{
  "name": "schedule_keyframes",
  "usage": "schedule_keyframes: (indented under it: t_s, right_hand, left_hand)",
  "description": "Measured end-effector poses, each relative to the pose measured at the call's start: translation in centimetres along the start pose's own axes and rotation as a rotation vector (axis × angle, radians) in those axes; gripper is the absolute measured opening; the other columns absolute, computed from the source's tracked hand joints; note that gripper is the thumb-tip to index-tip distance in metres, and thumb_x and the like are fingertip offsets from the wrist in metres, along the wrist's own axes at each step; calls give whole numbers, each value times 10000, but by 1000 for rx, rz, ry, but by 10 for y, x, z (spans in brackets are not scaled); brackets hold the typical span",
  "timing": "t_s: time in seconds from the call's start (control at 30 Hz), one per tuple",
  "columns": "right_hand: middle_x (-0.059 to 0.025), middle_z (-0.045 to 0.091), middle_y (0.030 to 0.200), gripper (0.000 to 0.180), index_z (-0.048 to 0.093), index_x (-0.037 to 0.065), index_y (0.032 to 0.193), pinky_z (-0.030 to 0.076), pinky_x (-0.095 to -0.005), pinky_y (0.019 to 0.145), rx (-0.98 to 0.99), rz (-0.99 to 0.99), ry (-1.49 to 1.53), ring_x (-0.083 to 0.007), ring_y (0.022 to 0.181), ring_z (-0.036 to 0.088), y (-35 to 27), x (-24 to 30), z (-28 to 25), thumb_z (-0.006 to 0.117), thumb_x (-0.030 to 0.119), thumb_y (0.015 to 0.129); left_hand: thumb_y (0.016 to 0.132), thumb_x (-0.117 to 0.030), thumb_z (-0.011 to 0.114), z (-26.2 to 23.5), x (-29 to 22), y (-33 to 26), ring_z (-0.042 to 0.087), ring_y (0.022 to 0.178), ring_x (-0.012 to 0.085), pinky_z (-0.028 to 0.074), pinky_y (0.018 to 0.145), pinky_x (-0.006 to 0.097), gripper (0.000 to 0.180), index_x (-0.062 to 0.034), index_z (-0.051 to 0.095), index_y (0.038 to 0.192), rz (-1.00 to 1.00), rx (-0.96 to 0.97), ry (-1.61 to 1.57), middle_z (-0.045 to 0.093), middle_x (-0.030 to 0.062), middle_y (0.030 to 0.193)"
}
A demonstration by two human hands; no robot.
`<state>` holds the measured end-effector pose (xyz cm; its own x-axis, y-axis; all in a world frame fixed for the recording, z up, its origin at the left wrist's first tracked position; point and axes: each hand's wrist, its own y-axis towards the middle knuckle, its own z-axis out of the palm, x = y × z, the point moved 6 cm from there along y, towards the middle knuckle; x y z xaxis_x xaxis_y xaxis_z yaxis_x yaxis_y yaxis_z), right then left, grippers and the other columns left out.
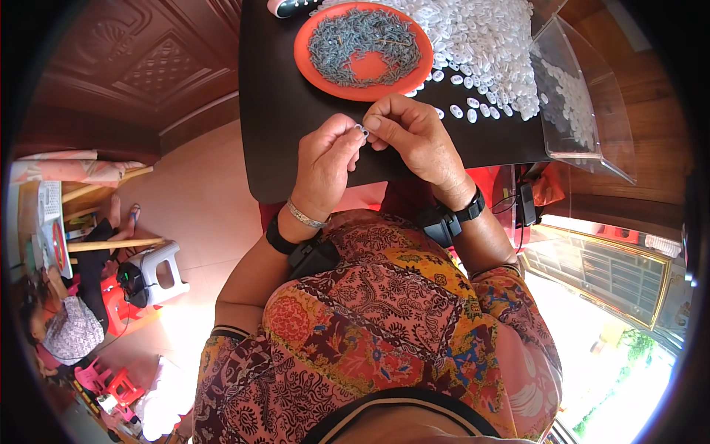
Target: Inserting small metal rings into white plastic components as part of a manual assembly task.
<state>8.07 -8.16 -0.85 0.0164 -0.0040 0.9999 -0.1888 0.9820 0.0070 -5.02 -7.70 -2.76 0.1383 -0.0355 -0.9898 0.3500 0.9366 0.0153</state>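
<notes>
Left hand (325, 166) and right hand (414, 137) meet above the near edge of the dark table (296, 111), fingertips pinched together on one small white ring piece (362, 130). Just beyond: orange plate (314, 70) of grey pins (362, 41). Heap of white pieces (481, 41) to the right, clear plastic box (584, 96) beside it.

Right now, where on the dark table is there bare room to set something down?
Bare: the dark table left of the orange plate, and the strip right of the right hand. Crowded: the white pieces beside the clear bin.
</notes>
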Motion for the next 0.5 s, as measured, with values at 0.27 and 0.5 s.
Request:
schedule_keyframes:
  t_s: [0.27, 0.5]
  right_hand:
    - [-8, 581, 744, 124, 587, -6, 880, 467, -213, 630, -60, -34, -2, -62, 675, 532, 1, 3, -7, 583, 117, 898]
    - [-12, 582, 735, 124, 587, -11, 874, 457, -213, 614, -41, -15, -22, -62, 670, 530, -1, 1, -3, 580, 111, 896]
  left_hand:
    - [898, -162, 526, 0, -1, 0, 407, 552, 45, 339, 493, 205, 206, -2, 543, 771, -3, -9, 8, 481, -11, 632]
    - [899, -158, 521, 0, 0, 0, 408, 554, 46, 341, 494, 204, 201, -1, 543, 775, 2, -1, -1, 482, -10, 637]
